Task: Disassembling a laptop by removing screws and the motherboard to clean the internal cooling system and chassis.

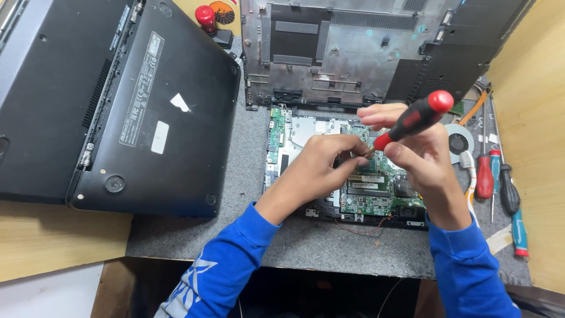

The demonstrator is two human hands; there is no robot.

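Note:
An opened laptop base with a green circuit board (376, 200) lies on the grey mat (247, 176) in front of me. My right hand (421, 156) grips a red-and-black screwdriver (415, 118), its tip angled down to the board near the middle. My left hand (326, 162) rests on the board, fingers pinched right beside the screwdriver tip; what they pinch is too small to see. Both arms wear blue sleeves.
A closed black laptop (147, 112) lies upside down at left. A removed laptop bottom cover (353, 47) leans at the back. Several screwdrivers (500, 182) and a small fan (459, 141) lie at right, next to a wooden wall. A red-capped object (206, 17) stands at the back.

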